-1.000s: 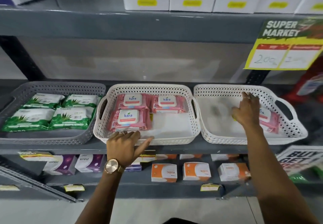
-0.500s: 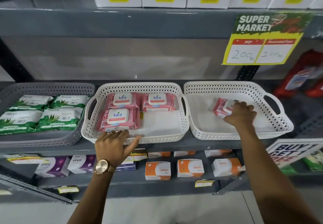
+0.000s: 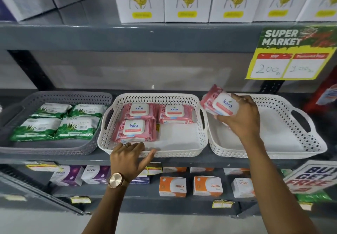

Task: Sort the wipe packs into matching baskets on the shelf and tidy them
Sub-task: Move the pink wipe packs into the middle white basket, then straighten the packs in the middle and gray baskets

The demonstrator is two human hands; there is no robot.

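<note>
The pink soft-plastic Kara wipe pack (image 3: 219, 102) is pinched in the right hand (image 3: 240, 119) over the empty white perforated basket's (image 3: 310, 142) left rim, long axis probably tilted toward ten o'clock. Its vacant spot lies at eight o'clock in the middle white basket (image 3: 182, 153), whose front rim the left hand (image 3: 127, 158) steadies with loosely spread fingers.

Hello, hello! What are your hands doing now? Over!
Right hand holds pink wipe pack, lifted over right white basket. Left hand steadies middle basket. Its free corner is clear.
</note>
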